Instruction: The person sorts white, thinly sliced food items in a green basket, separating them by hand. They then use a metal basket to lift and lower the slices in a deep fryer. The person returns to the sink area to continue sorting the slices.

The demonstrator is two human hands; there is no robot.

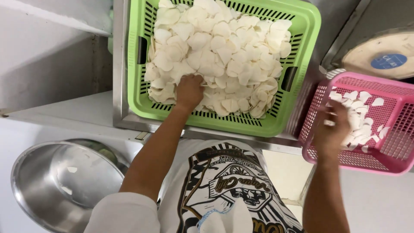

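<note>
Digging left hand point(189, 90) clutches pale flat chips point(224, 51) in green plastic basket point(308, 26), long axis left-right; blurred right hand point(332, 129), grip unclear, over pink basket point(399, 97).

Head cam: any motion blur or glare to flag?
Head view: right hand smeared by motion over the pink basket; left hand sharp on the chips in the green basket; soft glare in the steel bowl; lighting even, shadows faint.
</note>
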